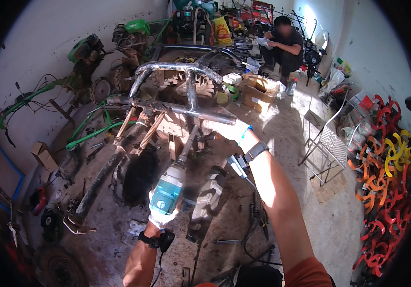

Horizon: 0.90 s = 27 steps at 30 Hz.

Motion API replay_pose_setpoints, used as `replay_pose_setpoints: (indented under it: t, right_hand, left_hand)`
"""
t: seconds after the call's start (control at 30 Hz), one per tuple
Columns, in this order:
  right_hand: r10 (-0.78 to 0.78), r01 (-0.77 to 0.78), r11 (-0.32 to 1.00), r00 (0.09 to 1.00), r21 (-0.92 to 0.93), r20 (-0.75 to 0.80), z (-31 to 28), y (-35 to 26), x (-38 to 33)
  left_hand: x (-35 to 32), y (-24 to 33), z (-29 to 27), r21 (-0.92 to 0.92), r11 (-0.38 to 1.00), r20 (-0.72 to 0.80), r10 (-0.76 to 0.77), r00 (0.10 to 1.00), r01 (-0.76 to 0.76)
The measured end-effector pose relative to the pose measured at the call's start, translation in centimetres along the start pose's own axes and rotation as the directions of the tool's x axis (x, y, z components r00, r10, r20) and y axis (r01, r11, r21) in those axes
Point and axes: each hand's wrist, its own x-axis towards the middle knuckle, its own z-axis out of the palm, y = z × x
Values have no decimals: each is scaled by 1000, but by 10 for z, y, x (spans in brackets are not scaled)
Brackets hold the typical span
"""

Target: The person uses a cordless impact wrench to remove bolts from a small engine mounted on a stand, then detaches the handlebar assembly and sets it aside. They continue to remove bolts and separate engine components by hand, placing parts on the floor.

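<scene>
My left hand (pixel 161 218), in a white glove, is wrapped round a teal impact wrench (pixel 166 192). A long metal extension (pixel 189 147) runs from its nose up to the underside of a dark, worn tubular metal frame (pixel 177 108). My right hand (pixel 228 131) reaches to the right end of the frame's near crossbar. Bright sunlight washes that hand out, and its fingers cannot be made out. Two rusty coil springs (pixel 152 131) hang from the frame left of the wrench. Right of the wrench is a dirty grey metal part (pixel 207 203).
Behind the frame lie a toothed wheel (pixel 199 86) and an open cardboard box (pixel 258 93). A person (pixel 286 45) crouches at the back right. On the right are a metal folding stand (pixel 327 143) and piled red, orange and yellow curved blades (pixel 387 182). Green machinery (pixel 83 50) lines the left wall.
</scene>
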Motion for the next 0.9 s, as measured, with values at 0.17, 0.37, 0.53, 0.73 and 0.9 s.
replay_pose_setpoints:
  t: [0.17, 0.37, 0.53, 0.73, 0.9]
  right_hand:
    - [-5, 4, 1000, 1000, 8, 24, 1, 8, 3]
    - [27, -26, 1000, 993, 14, -114, 8, 45, 11]
    - [-60, 83, 983, 988, 162, -142, 16, 57, 0]
    - [26, -2, 985, 990, 170, -139, 27, 47, -1]
    - [22, -7, 997, 982, 80, -185, 31, 37, -1]
  left_hand:
    - [0, -2, 12, -522, 826, -93, 194, 977, -214]
    - [-1, -9, 0, -26, 992, -20, 126, 992, -127]
    - [-9, -19, -4, 375, 858, -115, 420, 900, -352]
    - [-28, -42, -4, 298, 938, -233, 250, 940, -175]
    - [-40, -32, -15, 133, 982, -231, 165, 959, -137]
